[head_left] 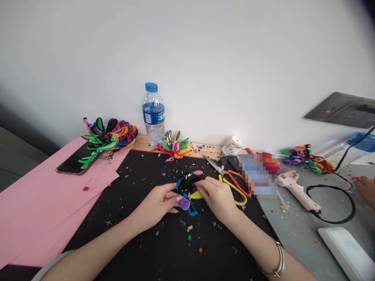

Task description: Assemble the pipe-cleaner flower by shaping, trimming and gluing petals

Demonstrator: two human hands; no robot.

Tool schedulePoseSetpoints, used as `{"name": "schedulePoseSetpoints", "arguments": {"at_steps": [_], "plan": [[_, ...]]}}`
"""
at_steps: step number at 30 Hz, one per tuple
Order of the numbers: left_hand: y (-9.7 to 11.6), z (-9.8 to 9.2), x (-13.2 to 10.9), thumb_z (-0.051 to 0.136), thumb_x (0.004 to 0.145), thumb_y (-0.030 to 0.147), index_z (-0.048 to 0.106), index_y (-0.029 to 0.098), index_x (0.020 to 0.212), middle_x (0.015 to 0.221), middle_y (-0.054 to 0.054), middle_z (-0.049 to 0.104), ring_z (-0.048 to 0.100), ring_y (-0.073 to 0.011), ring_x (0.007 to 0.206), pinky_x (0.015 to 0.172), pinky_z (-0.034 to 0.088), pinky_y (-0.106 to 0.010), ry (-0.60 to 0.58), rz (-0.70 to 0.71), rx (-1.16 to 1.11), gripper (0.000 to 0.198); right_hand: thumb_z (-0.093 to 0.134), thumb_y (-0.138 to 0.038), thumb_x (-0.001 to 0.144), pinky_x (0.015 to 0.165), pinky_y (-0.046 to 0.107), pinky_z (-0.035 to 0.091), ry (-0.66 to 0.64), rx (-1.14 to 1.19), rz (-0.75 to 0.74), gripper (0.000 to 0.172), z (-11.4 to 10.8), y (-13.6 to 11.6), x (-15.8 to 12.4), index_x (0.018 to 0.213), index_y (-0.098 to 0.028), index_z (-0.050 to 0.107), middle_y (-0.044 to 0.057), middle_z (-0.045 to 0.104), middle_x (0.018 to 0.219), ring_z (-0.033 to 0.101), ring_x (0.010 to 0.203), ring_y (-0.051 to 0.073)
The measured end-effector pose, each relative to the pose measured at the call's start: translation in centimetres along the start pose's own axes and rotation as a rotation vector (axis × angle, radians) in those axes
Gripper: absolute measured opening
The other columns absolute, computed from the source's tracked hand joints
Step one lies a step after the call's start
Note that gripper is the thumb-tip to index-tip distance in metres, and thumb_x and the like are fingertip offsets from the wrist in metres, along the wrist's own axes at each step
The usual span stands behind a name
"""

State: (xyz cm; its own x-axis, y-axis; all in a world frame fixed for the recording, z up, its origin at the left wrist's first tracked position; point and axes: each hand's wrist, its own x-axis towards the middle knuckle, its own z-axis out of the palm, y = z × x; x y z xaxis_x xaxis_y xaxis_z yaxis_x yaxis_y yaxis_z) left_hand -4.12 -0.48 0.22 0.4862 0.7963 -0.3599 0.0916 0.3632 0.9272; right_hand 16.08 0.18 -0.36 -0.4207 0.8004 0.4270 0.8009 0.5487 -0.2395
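Observation:
Between my two hands is a small pipe-cleaner figure point(190, 210) of fuzzy blue, black, yellow and purple loops, held just above the black work mat point(131, 249). My left hand point(156, 205) is closed on its left side, thumb and fingers pinching near a purple round piece point(184, 204). My right hand point(218, 197) pinches the other side, by the yellow loop point(197, 194). Its fingertips partly hide the black loops. Small colored bits and trimmings lie scattered on the mat around the figure.
Orange-handled scissors point(237, 180) and a yellow-handled tool point(241, 200) lie right of my hands. A pink glue gun point(301, 193) with a black cord rests farther right, near another person's hand point(365, 191). Behind stand a water bottle point(153, 117) and bundled pipe cleaners point(109, 134) over a phone point(76, 160).

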Motion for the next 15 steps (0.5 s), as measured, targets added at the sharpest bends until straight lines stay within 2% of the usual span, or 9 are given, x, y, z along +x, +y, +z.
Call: {"name": "schedulePoseSetpoints", "arguments": {"at_steps": [15], "plan": [[-0.11,0.00,-0.01,0.054,0.078,0.031,0.051,0.019,0.114,0.084,-0.003,0.068,0.062,-0.0166,0.081,0.069,0.047,-0.026,-0.022,-0.004,0.003,0.038,0.044,-0.024,0.086,0.052,0.019,0.038,0.057,0.036,-0.006,0.021,0.08,-0.11,-0.02,0.083,-0.017,0.064,0.002,0.057,0.063,0.053,0.056,0.009]]}}
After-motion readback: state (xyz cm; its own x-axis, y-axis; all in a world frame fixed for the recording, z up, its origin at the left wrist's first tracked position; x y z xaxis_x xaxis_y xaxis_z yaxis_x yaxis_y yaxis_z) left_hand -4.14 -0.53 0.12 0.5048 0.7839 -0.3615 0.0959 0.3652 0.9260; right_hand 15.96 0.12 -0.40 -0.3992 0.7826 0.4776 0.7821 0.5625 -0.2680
